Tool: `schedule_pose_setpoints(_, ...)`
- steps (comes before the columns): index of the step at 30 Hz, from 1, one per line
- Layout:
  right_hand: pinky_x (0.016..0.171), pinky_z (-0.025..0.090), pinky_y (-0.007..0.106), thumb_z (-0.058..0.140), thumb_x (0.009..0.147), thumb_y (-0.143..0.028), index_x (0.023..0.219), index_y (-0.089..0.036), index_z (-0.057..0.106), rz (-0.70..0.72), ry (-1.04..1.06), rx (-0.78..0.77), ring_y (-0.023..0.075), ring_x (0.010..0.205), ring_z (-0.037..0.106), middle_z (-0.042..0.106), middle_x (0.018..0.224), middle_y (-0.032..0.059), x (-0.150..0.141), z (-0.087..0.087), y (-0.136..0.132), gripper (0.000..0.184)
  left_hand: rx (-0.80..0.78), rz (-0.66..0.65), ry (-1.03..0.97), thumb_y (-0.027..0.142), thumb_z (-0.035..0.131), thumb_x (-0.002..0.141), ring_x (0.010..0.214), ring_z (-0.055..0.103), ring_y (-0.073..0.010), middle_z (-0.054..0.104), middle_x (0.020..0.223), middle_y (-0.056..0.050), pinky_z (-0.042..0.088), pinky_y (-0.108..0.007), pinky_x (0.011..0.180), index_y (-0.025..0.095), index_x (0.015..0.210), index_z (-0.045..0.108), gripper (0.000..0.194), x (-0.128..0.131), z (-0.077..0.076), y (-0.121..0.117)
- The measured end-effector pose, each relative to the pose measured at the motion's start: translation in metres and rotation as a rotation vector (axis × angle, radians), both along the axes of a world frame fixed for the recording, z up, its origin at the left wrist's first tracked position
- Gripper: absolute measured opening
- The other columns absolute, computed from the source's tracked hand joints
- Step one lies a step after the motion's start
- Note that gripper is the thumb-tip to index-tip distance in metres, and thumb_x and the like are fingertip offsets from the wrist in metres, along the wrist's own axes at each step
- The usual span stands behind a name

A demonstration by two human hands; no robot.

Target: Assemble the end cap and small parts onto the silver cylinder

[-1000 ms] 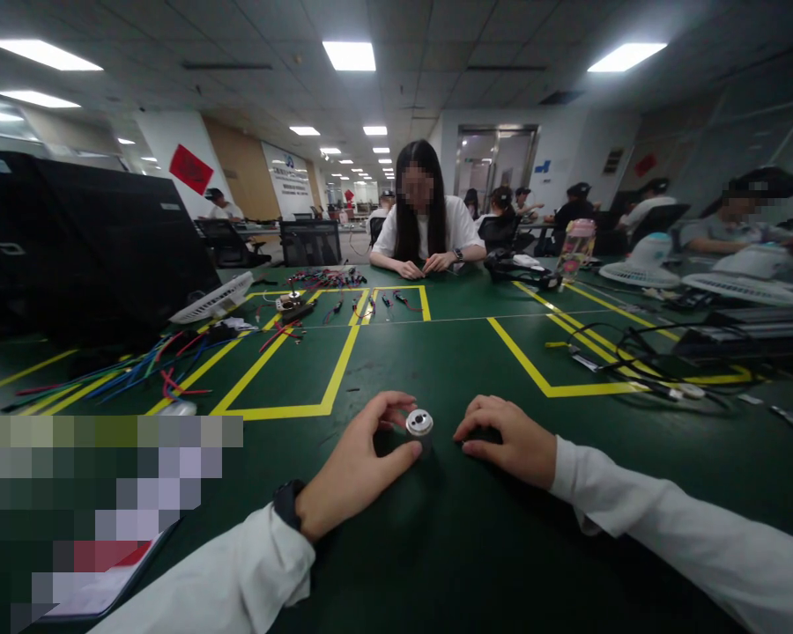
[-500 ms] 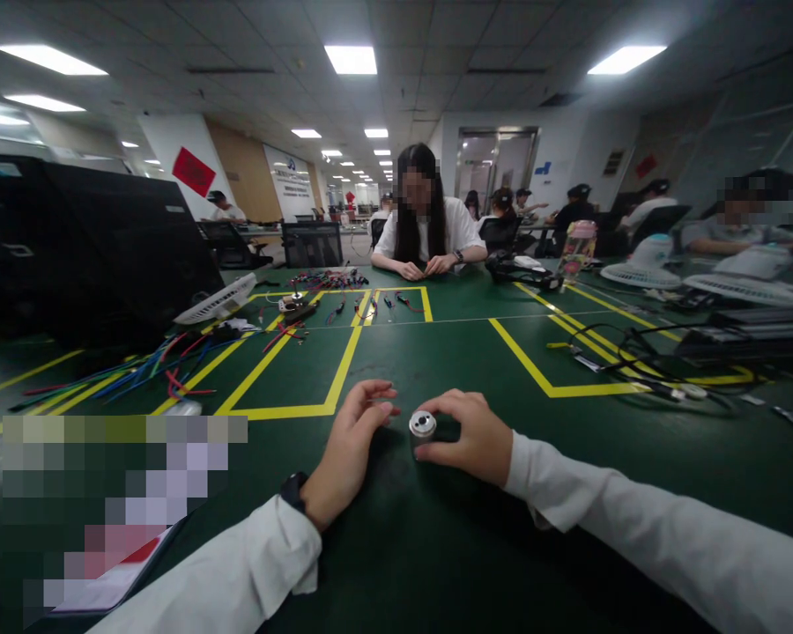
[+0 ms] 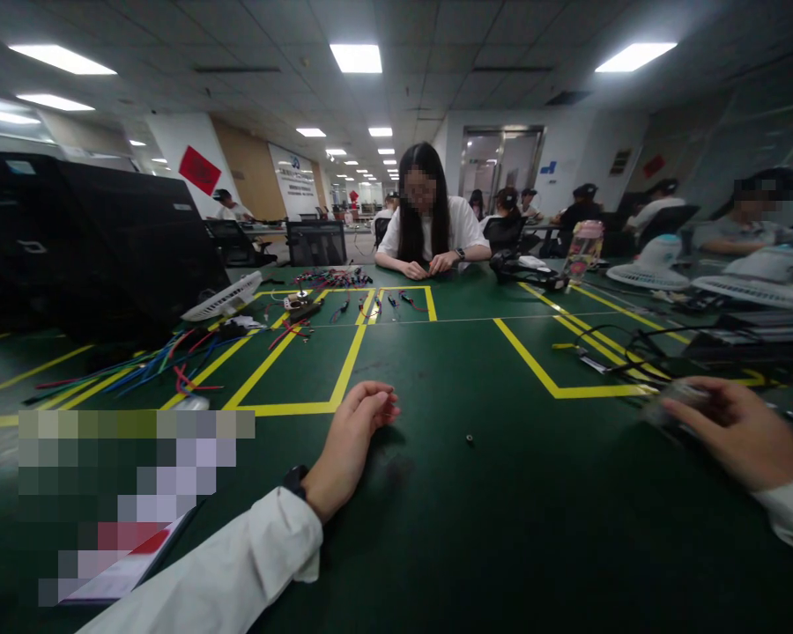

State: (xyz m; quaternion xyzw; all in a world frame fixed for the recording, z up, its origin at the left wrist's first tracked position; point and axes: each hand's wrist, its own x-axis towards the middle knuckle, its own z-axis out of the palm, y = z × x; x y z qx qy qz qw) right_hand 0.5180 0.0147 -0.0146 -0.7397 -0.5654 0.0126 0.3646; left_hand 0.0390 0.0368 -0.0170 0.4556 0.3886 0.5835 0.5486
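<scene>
At the far right, my right hand (image 3: 740,427) is closed around a grey metal cylinder (image 3: 674,403), smeared by motion. The cables on that side lie just beyond it. My left hand (image 3: 353,440) rests on the green tabletop near the middle, its fingers loosely curled together with nothing visible in them. Between the hands, a tiny dark metal piece (image 3: 469,438) sits on the table, apart from both.
Yellow tape (image 3: 344,370) marks areas on the table (image 3: 436,546). Coloured wires (image 3: 138,370) lie at left beside a black computer case (image 3: 125,238). A person (image 3: 429,233) works opposite. Black cables (image 3: 621,352), a bottle (image 3: 582,251) and white fans (image 3: 648,269) are at right.
My right hand has swept from the middle to the far right with the metal cylinder. The tiny metal piece now shows on the table. My left hand stays put, its fingers more curled.
</scene>
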Motion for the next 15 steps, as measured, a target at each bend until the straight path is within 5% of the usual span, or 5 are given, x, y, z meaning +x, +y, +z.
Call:
schedule_pose_setpoints(3,0.049,0.043,0.032,0.068,0.06,-0.057,0.096,-0.025,0.056,-0.151,-0.12,-0.006,0.0206,0.061,0.061,0.064,0.081,0.0136,0.062,-0.01,-0.01,0.05,-0.001,-0.003,0.014,0.029,0.057,0.079,0.076,0.06,-0.0159,0.061,0.086,-0.004,0.046,-0.032,0.075,0.015,0.091,0.06,0.019,0.001,0.001,-0.001)
schedule_pose_setpoints(6,0.05,0.044,0.033,0.071,0.054,-0.059,0.098,-0.026,0.058,-0.107,-0.14,-0.069,0.0204,0.062,0.061,0.065,0.082,0.0126,0.089,-0.019,-0.013,0.057,0.001,-0.008,0.027,0.03,0.057,0.08,0.075,0.06,-0.0158,0.062,0.085,-0.004,0.046,-0.031,0.074,0.014,0.089,0.06,0.018,0.002,0.002,-0.002)
schedule_pose_setpoints(12,0.056,0.048,0.038,0.07,0.058,-0.057,0.1,-0.028,0.052,0.017,-0.12,-0.047,0.0248,0.068,0.062,0.064,0.087,0.0141,0.073,-0.017,-0.015,0.054,-0.032,-0.014,-0.013,0.031,0.058,0.079,0.072,0.059,-0.0143,0.062,0.082,-0.003,0.046,-0.03,0.071,0.014,0.086,0.061,0.019,-0.007,0.004,-0.003)
schedule_pose_setpoints(15,0.072,0.048,0.044,0.062,0.068,-0.054,0.109,-0.03,0.044,-0.039,-0.233,0.068,0.0337,0.097,0.058,0.056,0.109,0.0167,0.05,-0.002,-0.027,0.051,-0.056,-0.002,-0.012,0.03,0.058,0.08,0.071,0.058,-0.0136,0.061,0.08,-0.003,0.046,-0.028,0.069,0.013,0.084,0.06,0.018,-0.016,0.007,-0.004)
